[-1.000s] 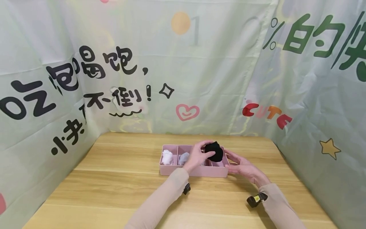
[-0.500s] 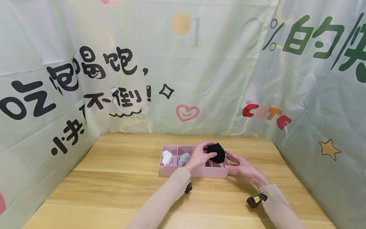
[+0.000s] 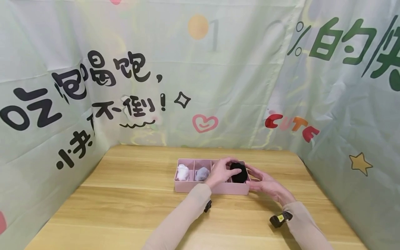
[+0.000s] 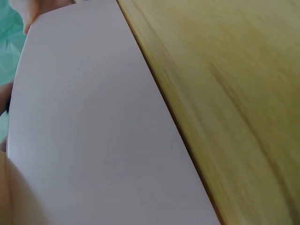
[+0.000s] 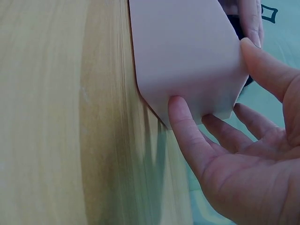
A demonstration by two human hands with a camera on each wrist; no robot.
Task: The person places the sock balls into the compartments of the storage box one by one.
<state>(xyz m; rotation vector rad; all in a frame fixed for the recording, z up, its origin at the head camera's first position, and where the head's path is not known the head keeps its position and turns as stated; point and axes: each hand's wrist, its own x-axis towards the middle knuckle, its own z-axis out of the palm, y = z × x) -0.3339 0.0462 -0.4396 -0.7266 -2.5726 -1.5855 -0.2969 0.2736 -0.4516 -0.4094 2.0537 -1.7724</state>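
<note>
A long pink box [image 3: 197, 187] with divided compartments stands on the table. In its rightmost compartment sits a balled black sock [image 3: 240, 175], and my left hand [image 3: 220, 172] holds it, thumb on the near side. The other fingers are partly hidden behind it. My right hand [image 3: 267, 185] touches the box's right end with spread, mostly straight fingers, as the right wrist view also shows. A balled white sock [image 3: 182, 172] lies in the leftmost compartment and a grey one [image 3: 202, 174] in the one beside it. My left hand mostly hides the third compartment.
The wooden table [image 3: 131, 201] extends around the box on every side. Printed fabric sheets [image 3: 231, 80] hang behind it and along both sides. A small black camera [image 3: 278, 219] is strapped to the right wrist.
My left hand has lowered the black sock and shifted it slightly right, from above the box into the rightmost compartment. The right hand has stayed at the box's end.
</note>
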